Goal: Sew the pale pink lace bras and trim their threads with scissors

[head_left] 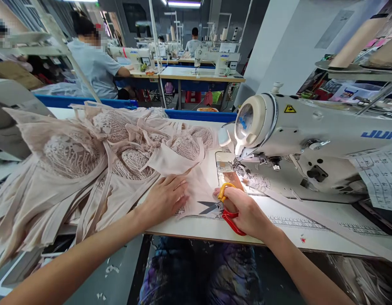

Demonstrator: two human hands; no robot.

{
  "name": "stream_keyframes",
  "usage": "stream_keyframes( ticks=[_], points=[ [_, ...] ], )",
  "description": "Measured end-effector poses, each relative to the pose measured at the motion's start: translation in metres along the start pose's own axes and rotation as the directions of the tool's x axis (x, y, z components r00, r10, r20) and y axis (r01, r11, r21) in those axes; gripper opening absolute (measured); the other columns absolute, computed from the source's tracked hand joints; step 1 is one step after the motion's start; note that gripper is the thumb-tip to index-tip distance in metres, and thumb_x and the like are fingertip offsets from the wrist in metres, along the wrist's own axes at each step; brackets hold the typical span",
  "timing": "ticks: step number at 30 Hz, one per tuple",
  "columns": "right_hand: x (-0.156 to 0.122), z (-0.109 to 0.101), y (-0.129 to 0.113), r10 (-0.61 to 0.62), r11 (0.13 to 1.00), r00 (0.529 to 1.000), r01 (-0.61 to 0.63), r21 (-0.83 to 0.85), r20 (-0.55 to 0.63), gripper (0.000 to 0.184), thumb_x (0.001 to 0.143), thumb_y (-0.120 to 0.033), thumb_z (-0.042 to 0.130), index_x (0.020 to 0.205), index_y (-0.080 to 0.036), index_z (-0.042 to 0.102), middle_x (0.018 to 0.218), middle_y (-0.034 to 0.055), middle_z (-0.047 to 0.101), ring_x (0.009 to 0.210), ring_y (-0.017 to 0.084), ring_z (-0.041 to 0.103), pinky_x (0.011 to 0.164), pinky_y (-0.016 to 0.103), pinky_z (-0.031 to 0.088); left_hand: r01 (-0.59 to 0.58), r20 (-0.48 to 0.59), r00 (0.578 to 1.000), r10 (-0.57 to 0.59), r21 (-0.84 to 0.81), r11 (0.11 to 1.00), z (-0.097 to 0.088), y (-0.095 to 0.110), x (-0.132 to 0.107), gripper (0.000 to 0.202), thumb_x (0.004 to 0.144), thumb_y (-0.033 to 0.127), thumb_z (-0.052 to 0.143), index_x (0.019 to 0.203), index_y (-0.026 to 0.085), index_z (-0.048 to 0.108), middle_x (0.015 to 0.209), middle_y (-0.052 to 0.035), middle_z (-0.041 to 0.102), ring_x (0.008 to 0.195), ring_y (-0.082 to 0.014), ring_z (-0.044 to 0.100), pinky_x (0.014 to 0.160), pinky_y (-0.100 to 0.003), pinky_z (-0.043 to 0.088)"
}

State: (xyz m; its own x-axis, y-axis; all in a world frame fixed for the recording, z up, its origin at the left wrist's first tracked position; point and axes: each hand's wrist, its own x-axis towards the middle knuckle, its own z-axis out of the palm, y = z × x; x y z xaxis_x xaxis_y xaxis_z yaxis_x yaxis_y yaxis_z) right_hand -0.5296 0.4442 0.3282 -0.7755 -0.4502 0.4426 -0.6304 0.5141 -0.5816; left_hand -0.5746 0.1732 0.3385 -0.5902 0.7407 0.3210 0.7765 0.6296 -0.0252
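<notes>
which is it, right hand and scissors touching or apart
Touching. The head view shows the right hand closed around the red and yellow handles of the scissors.

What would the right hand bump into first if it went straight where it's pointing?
Scissors leading, the right hand would probably meet the thin beige fabric first, then the left hand; depth is hard to judge.
</notes>
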Motion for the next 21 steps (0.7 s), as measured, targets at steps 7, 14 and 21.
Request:
stream_keyframes(
  ticks=[7, 14, 21],
  points=[
    [0.01, 0.015, -0.001, -0.009, 0.992, 1.0, 0.006, -0.124, -0.019, 0.016, 0.083, -0.013, 0.054, 0.093, -0.021, 0.045, 0.094, 0.009, 0.059, 0.093, 0.028, 0.06, 0.076, 0.041, 0.053, -0.146, 0.102, 0.981, 0.164, -0.171, 0.974, 0.02, -0.009, 0.015, 0.046, 0.098, 0.035, 0.05, 0.138, 0.013, 0.05, 0.148, -0.0161, 0.047, 0.138, -0.0323, 0.042, 0.109, -0.054, 0.04],
    [0.024, 0.011, 0.01, -0.034, 0.983, 0.997, 0.021, -0.183, -0.065, 0.01, 0.086, -0.015, 0.052, 0.085, -0.022, 0.044, 0.085, 0.0067, 0.057, 0.084, 0.025, 0.059, 0.069, 0.038, 0.051, -0.097, -0.009, 0.995, 0.099, -0.279, 0.955, 0.016, -0.016, 0.016, 0.036, 0.098, 0.02, 0.045, 0.132, 0.011, 0.052, 0.141, -0.0201, 0.051, 0.137, -0.0303, 0.042, 0.109, -0.05, 0.042],
    [-0.013, 0.003, -0.025, -0.134, 0.985, 0.99, 0.128, -0.114, -0.051, 0.032, 0.086, -0.001, 0.046, 0.111, -0.019, 0.053, 0.11, 0.0116, 0.065, 0.108, 0.025, 0.062, 0.091, 0.041, 0.056, -0.174, -0.122, 0.982, 0.14, -0.337, 0.925, -0.018, 0.007, -0.026, 0.021, 0.097, 0.018, 0.051, 0.116, 0.016, 0.06, 0.105, -0.0103, 0.066, 0.099, -0.02, 0.06, 0.084, -0.033, 0.054]
  ],
)
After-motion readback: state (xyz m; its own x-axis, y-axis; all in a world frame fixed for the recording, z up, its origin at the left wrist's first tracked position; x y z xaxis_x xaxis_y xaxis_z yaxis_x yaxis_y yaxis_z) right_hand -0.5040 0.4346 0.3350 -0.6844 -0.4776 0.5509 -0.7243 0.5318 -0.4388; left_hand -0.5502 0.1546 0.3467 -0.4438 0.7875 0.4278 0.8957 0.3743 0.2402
